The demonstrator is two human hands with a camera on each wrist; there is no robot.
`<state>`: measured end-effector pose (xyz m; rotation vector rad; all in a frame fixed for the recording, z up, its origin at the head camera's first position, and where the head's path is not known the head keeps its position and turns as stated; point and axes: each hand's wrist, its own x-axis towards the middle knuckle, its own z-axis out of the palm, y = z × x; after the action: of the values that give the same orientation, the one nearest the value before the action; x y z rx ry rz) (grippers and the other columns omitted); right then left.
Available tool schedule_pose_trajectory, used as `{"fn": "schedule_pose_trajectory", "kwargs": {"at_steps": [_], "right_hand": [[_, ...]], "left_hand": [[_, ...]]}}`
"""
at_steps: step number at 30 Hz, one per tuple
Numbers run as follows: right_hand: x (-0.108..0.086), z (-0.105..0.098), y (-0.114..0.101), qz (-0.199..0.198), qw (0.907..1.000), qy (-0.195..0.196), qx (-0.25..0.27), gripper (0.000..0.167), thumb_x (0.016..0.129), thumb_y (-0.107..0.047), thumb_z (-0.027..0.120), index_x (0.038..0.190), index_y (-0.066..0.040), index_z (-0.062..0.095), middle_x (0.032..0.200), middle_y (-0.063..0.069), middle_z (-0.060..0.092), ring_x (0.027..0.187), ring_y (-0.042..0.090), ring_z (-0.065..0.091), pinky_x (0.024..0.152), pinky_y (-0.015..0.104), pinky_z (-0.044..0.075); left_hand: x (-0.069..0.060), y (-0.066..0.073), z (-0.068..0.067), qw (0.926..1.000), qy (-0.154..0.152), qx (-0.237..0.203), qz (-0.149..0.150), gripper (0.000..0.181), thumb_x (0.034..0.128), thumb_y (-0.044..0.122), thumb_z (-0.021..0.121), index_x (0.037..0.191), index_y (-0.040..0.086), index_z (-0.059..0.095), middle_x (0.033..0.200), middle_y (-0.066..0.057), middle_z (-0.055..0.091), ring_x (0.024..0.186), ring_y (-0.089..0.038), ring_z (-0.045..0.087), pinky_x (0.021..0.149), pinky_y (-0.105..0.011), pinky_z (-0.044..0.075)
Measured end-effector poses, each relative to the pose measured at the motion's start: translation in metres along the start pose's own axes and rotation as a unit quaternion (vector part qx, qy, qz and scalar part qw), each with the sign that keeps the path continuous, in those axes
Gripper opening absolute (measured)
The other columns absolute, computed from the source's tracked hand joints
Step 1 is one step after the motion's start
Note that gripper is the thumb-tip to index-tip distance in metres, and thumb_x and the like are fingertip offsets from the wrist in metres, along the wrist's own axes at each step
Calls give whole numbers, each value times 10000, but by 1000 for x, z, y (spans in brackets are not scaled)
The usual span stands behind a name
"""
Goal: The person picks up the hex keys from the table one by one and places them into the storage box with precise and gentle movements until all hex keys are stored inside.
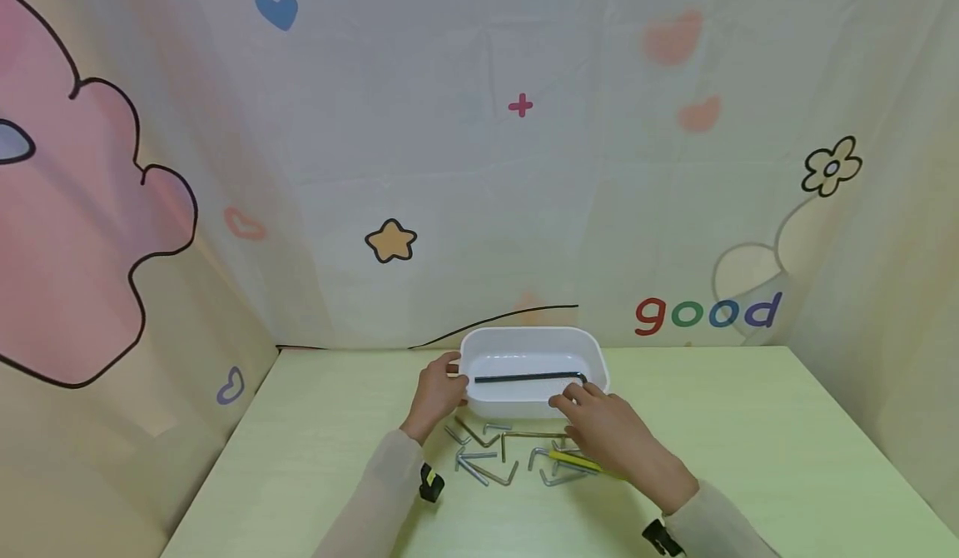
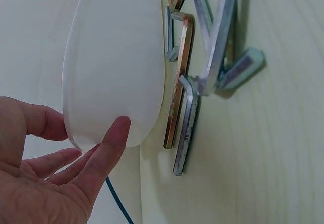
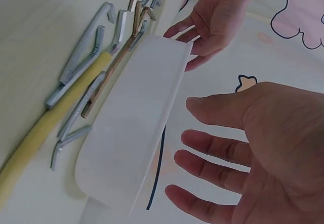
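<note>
A white plastic tray [image 1: 524, 410] stands near the back of the table with a long black hex key [image 1: 524, 377] lying inside it. My left hand [image 1: 438, 396] holds the tray's left end, fingers and thumb around its corner. Over the tray's front right corner hovers my right hand [image 1: 610, 433], its fingers loosely spread near the bent end of the black key. Nothing shows between those fingers in the right wrist view. Just in front of the tray lie several L-shaped hex keys, among them a silver one [image 2: 187, 128] and a brass-coloured one [image 2: 178, 92].
A yellow-sleeved tool [image 3: 63, 102] lies among the loose keys, partly below my right hand in the head view. The pale green table [image 1: 322, 458] meets a printed curtain [image 1: 449, 166] right behind the tray. More curtain hangs at both sides.
</note>
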<state>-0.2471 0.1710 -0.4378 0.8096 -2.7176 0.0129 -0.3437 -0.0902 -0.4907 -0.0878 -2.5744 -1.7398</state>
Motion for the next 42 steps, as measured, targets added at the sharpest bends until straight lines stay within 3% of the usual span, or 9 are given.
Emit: {"fn": "schedule_pose_trajectory", "kwargs": {"at_steps": [10,14,21,42], "right_hand": [[-20,9,1,-28,10000,-64,40,351,795,-146,792,1111,-182,644,1002,-28,621,891,171,588,527,227,424],[-25,13,2,-3,9998,-115,183,373,776,-127,809,1100,-196,638,1014,-38,617,873,166,598,523,239,447],[-31,23,2,146,9974,-587,380,356,804,-100,775,1129,-184,656,1010,-11,618,925,197,605,632,336,553],[-40,42,3,77,9948,-799,626,319,864,-7,663,1143,-163,651,1000,5,620,911,223,635,630,396,549]], "left_hand": [[2,-2,1,10000,10,-40,-25,528,870,53,542,1392,-15,498,1217,-301,621,908,-307,706,613,-312,618],[2,-2,2,10000,17,-21,-45,526,873,55,543,1393,-8,499,1220,-295,622,892,-296,708,615,-309,618],[3,-3,1,10000,-12,-13,-48,523,876,54,540,1394,-3,499,1220,-291,623,894,-293,708,613,-303,617],[1,-2,1,10000,-4,-6,-30,523,877,60,541,1394,-6,499,1229,-295,619,911,-313,707,625,-316,620]]}}
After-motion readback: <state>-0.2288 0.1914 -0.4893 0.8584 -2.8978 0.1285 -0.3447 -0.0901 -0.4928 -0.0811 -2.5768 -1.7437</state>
